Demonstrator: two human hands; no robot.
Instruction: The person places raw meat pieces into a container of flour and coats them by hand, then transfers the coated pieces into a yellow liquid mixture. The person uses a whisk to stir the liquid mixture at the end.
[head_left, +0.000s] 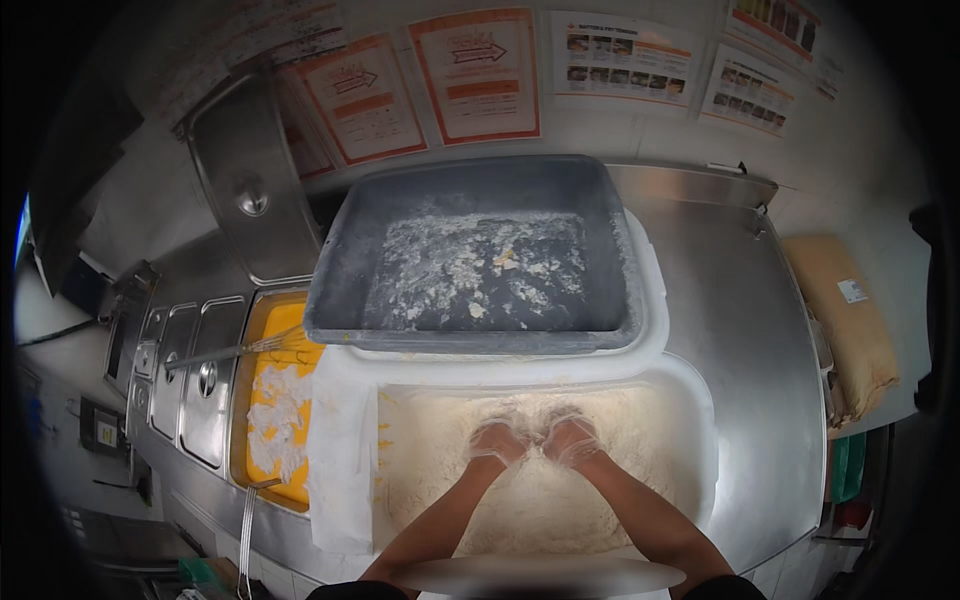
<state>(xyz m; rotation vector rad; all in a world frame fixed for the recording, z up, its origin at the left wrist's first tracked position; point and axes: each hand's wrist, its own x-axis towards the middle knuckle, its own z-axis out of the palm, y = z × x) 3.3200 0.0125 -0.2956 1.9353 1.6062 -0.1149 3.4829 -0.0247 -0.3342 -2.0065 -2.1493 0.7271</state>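
A large white plastic tub (701, 420) holds pale flour (525, 517). My left hand (498, 440) and my right hand (571, 436), both in clear disposable gloves, are sunk in the flour side by side near the middle of the tub. The flour covers their fingers, so whether they hold anything is hidden. Left of the tub, a steel pan of yellow-orange batter (259, 450) has whitish pieces (277, 420) lying in it and a wire whisk (247, 348) across its back part. A flour-dusted white sheet or board (341, 465) stands between pan and tub.
Behind the flour, a dark grey tub (465, 169) with floury clumps sits on another white tub (652, 300). Lidded steel pans (214, 382) are at the left, beside a steel utensil (246, 525) hooked on the batter pan. A brown paper sack (840, 322) lies beyond the steel counter (757, 322).
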